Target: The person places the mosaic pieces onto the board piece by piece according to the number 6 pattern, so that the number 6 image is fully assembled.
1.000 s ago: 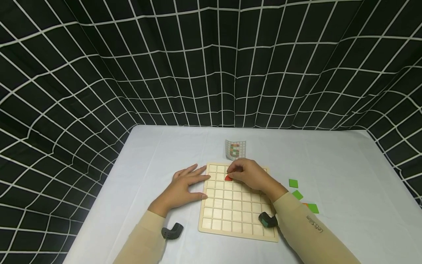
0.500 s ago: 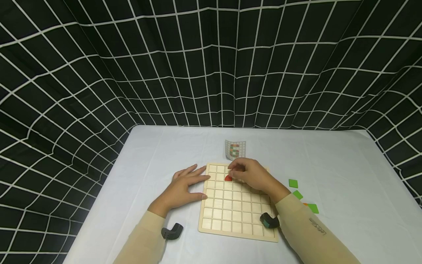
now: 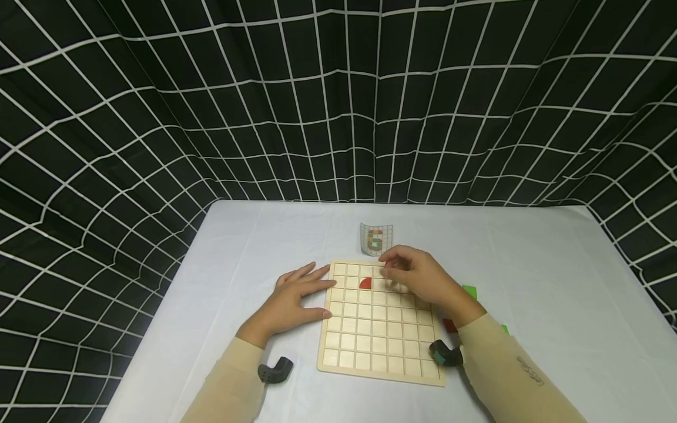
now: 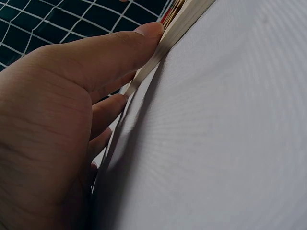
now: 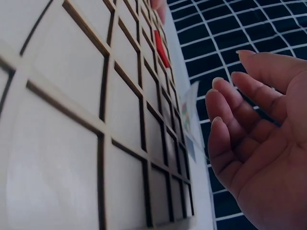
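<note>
Fingers [image 5: 221,146] of the right hand [image 3: 420,275] curl loosely, holding nothing: the right wrist view shows me the palm that the head view hides. I find the red piece [image 3: 366,283] in the wooden board's [image 3: 372,376] second row from the far edge. The left hand [image 3: 288,302] lies spread against the board's left edge. The right arm [image 3: 497,358] partly blocks some green tiles [image 3: 469,291]; a curled, gridded card [image 3: 376,238] sits beyond the board.

Red piece [image 3: 366,283] in a pale wooden board [image 3: 364,326]
The gridded board lies flat; the quarter-round piece lies third from left, second row from the far edge, its curve facing far left.
</note>
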The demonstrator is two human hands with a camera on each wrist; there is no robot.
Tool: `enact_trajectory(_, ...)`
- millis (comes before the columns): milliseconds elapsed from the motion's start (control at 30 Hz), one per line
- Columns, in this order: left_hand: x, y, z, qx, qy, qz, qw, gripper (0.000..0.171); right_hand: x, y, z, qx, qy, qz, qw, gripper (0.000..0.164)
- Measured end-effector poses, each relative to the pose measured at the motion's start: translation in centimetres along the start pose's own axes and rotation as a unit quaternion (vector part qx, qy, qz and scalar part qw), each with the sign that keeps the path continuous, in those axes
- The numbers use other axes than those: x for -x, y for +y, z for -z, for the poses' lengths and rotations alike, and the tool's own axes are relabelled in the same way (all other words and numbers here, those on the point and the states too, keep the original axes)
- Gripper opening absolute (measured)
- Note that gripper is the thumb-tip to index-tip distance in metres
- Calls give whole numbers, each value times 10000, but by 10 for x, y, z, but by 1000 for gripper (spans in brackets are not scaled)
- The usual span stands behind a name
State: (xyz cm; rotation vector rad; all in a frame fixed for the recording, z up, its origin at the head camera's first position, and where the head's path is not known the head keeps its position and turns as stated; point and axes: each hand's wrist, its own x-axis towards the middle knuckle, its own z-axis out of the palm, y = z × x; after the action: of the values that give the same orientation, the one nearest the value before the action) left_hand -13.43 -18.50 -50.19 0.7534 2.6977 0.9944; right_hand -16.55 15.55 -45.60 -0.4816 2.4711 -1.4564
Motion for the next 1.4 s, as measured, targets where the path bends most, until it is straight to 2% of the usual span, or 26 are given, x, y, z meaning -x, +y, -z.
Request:
enact_trajectory(200,1,0,0,54,75,-73,9999,67,8,0,10,91,145,56,9998,25)
enact_trajectory(667,0,-1,0,10,48,-21,10000,68,32,0,38,238,544,-293,9978,33)
enact_trajectory(1400,1,-1,-1,19,139,-180,9997,68,65,22,70,467,1065,-404,9924,36)
